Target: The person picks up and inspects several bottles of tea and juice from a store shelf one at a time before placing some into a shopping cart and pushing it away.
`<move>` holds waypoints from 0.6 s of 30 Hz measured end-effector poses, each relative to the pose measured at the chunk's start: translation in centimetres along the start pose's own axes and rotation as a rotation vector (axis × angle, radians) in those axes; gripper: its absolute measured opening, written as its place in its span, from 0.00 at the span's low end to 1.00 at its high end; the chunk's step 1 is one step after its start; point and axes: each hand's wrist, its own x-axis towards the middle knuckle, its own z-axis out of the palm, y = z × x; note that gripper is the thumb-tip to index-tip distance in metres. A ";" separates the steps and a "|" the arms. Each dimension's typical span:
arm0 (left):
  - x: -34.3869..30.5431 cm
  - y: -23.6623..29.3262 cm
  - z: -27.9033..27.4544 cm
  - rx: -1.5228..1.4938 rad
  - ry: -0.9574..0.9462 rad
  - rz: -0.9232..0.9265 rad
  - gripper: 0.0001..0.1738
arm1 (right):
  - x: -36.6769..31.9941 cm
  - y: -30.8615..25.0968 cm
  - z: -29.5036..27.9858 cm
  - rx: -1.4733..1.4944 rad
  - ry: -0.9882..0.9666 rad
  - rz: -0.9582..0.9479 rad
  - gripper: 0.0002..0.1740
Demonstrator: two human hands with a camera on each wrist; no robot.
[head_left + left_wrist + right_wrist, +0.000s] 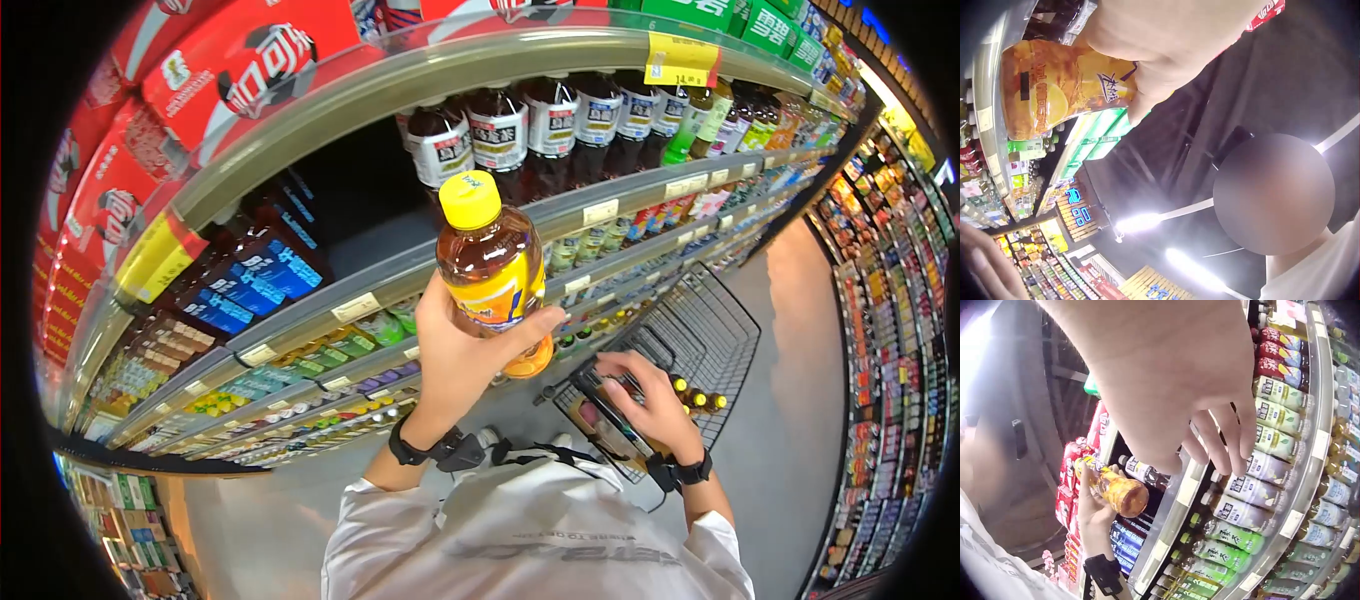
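Note:
My left hand [455,345] grips a bottle of amber tea [492,270] with a yellow cap and a yellow label, held up in front of the drink shelves. In the left wrist view the tea bottle [1063,87] lies sideways across the picture, its cap end covered by the hand [1160,44]. Nothing is in my right hand [652,400], which hovers over the handle end of a wire shopping cart [735,345], its fingers loosely bent. The right wrist view shows that hand [1172,394] with its fingers hanging apart.
Several yellow-capped bottles [700,398] lie in the cart. Dark bottles with white labels [500,130] line the upper shelf, beside a dark gap. Red cartons [230,80] are stacked above it, with yellow price tags [682,60] on the edge. Another stocked shelf [890,350] stands across the aisle.

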 end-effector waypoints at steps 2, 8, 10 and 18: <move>-0.4 -0.1 0.1 -0.035 -0.027 -0.036 0.37 | 0.4 -0.8 0.3 0.049 0.007 -0.009 0.22; -1.0 -1.7 -0.8 -0.251 -0.179 -0.095 0.36 | 1.8 -1.4 2.9 0.450 -0.096 -0.122 0.47; -1.0 -2.1 -1.4 -0.320 -0.219 -0.128 0.36 | 2.1 -2.5 3.8 0.547 -0.132 -0.115 0.47; -0.6 -1.8 -4.1 -0.375 -0.333 -0.069 0.35 | 2.8 -2.7 7.4 0.677 -0.066 -0.089 0.45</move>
